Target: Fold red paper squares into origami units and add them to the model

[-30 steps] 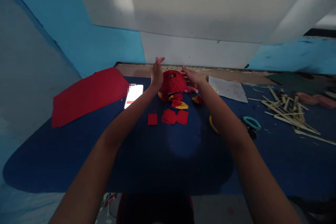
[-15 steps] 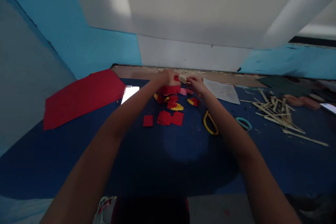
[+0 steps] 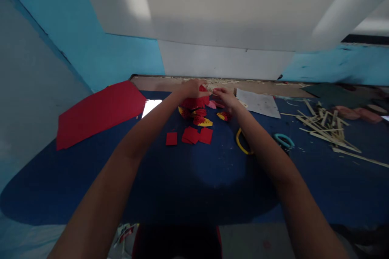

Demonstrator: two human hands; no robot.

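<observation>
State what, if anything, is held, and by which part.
The left hand seems to hold the red folded-paper model across its near side, the right hand by its pale ridged end. Exact contact is too small to tell.

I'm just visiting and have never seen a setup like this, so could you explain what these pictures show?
There's no machine here: these are a person's bare hands. One camera, worn on the head, takes every picture, looking forward and down.

On the blue table lie red squares, folded red-and-yellow pieces, a red sheet, a lit phone, white paper, sticks, and a yellow loop and teal loop.

The left hand is at the red model; its grip is hard to make out. The right hand's fingertips seem to pinch a pale piece, partly hidden.
</observation>
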